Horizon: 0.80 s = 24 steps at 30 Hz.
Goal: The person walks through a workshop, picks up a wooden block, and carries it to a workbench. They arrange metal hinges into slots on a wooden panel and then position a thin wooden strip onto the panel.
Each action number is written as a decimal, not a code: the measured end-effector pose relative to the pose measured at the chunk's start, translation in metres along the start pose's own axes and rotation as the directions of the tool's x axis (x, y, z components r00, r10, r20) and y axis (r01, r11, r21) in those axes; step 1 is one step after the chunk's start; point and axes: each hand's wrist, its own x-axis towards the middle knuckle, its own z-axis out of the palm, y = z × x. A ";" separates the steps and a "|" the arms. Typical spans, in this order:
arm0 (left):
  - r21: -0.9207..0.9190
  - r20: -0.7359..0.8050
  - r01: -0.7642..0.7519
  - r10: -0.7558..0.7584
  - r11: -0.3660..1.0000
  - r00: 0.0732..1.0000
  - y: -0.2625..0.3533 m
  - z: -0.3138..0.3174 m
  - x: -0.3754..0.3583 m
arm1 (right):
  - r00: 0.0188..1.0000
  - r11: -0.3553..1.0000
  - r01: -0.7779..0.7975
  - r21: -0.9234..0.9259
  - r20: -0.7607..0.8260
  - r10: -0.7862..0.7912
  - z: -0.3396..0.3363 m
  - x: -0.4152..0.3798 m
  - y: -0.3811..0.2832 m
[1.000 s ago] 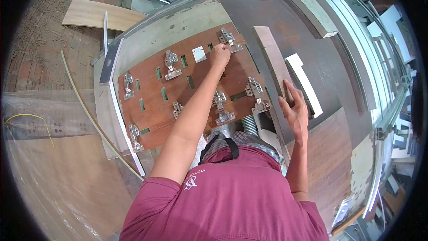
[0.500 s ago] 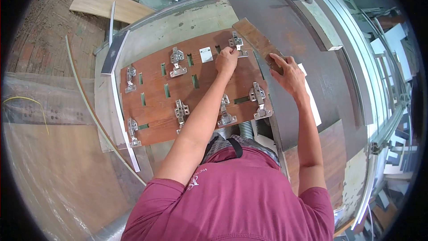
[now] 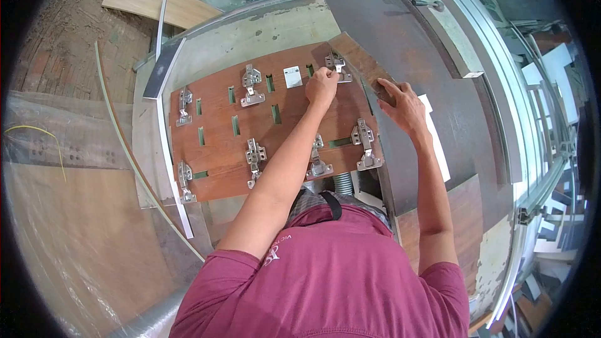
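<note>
A reddish-brown wooden board (image 3: 213,100) lies before me, with narrow slots cut through it and several metal cabinet hinges resting on it, such as one (image 3: 251,86) at the upper middle and another (image 3: 365,144) at the lower right. My left hand (image 3: 322,89) is closed in a pinch at the edge of the top-right hinge (image 3: 338,62), its fingertips partly hidden. Over the near end of a brown wood strip (image 3: 358,54), my right hand (image 3: 404,109) has its thumb and fingers on either side. This strip runs along the board's right corner.
A small white label card (image 3: 292,77) lies on the board. To the right are a dark tabletop (image 3: 463,112), a metal rail (image 3: 432,25) and a hammer (image 3: 431,5). A curved edging strip (image 3: 119,125) and plastic sheeting (image 3: 69,225) are at left.
The view has shifted slightly. Both hands stay at about the same places, the left by the top-right hinge and the right on the wood strip.
</note>
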 end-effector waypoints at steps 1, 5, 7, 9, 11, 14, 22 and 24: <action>0.002 0.007 0.011 -0.011 1.000 1.000 0.001 -0.001 -0.001 | 1.000 1.000 0.003 -0.001 0.004 -0.003 0.001 -0.001 -0.001; -0.016 -0.019 -0.012 0.012 1.000 1.000 -0.001 0.001 0.000 | 0.999 0.999 -0.041 0.008 0.020 0.041 0.008 -0.002 0.001; -0.004 0.002 -0.011 0.011 1.000 1.000 -0.001 0.000 0.000 | 0.999 0.999 -0.046 0.002 0.030 0.046 0.009 -0.003 0.000; -0.009 -0.008 -0.018 0.018 1.000 1.000 -0.002 0.001 -0.002 | 0.999 0.997 -0.031 0.071 -0.015 0.032 0.010 -0.006 -0.002; -0.013 -0.020 -0.027 0.027 1.000 0.999 -0.001 0.000 -0.002 | 0.998 0.994 -0.053 0.093 0.026 0.051 0.013 -0.005 0.000; -0.037 -0.018 0.020 -0.021 0.999 1.000 0.001 0.000 -0.002 | 0.993 0.987 -0.093 0.128 0.087 0.082 0.012 -0.003 -0.001; 0.006 -0.016 0.046 -0.045 0.999 0.999 0.006 0.002 -0.003 | 0.990 0.985 -0.097 0.145 0.116 0.080 0.006 0.000 -0.010; 0.020 -0.006 0.044 -0.043 0.999 0.999 0.006 0.002 -0.003 | 0.990 0.981 -0.098 0.170 0.118 0.078 0.010 0.000 -0.007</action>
